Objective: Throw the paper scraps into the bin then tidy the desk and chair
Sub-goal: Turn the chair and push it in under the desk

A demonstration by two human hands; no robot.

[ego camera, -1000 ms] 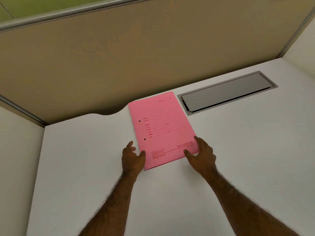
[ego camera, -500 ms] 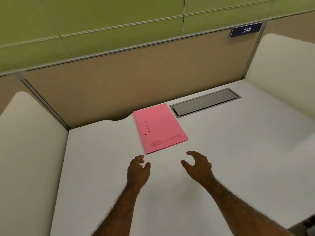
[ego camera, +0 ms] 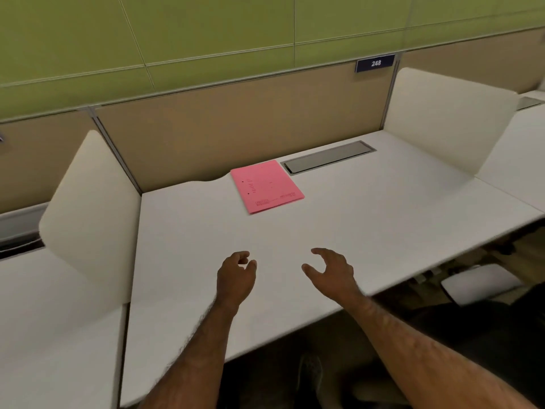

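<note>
The desk [ego camera: 368, 219] is a white slab set in a study booth, its far edge scooped in a shallow curve at about 11 o'clock. A pink folder [ego camera: 265, 185] lies flat and closed on it toward 12 o'clock, close to that back edge, turned slightly so its long sides run toward 11 o'clock; faint printed lines and two small dark dots mark its cover (the print is too blurred to read). The folder's far right corner sits just beside a grey metal hatch [ego camera: 328, 157] sunk into the desk at 1 o'clock. Under the desk's near edge at 4 o'clock, a dark chair [ego camera: 483, 329] shows only in part, blurred.
</note>
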